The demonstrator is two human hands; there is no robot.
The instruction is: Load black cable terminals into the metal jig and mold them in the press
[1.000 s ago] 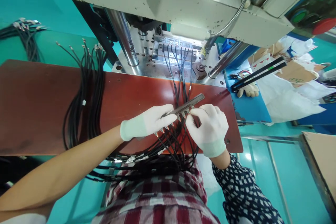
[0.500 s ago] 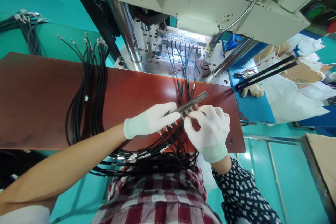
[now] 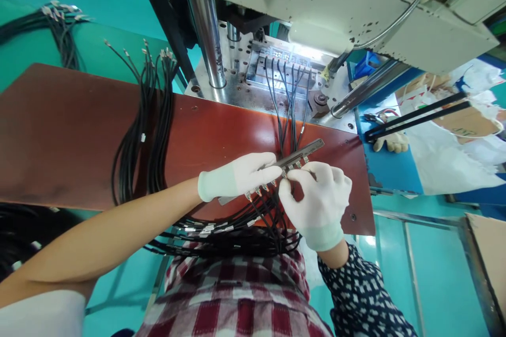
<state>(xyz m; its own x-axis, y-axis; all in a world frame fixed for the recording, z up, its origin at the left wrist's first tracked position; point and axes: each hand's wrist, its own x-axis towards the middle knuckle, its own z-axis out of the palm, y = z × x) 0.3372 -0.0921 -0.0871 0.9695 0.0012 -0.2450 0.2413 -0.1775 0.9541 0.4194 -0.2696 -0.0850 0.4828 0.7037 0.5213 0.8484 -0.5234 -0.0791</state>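
My left hand (image 3: pixel 253 172), in a white glove, grips a narrow metal bar (image 3: pixel 314 146) held at a slant over the board. Several small metal cable connectors (image 3: pixel 261 190) sit in a row along the bar's near edge. My gloved right hand (image 3: pixel 318 200) pinches one connector near the bar's middle, with thumb and forefinger together; the fingertips partly hide it. From the connectors black cables (image 3: pixel 272 221) hang down toward my lap, joining a thick bundle with white labels. Behind the bar, other black cables (image 3: pixel 290 116) run into a lit metal fixture (image 3: pixel 276 66) under the press.
A brown board (image 3: pixel 221 131) spans the front of the press. Two bundles of black cables (image 3: pixel 158 131) lie across it at left, and more cables (image 3: pixel 63 31) lie beyond. Steel columns (image 3: pixel 209 37) flank the fixture. A spare glove (image 3: pixel 391 142) and black rods (image 3: pixel 419 116) are at right.
The whole view has shifted, so the scene appears farther right. My right fingers have slid slightly left along the row of connectors; my left hand keeps its grip on the bar.
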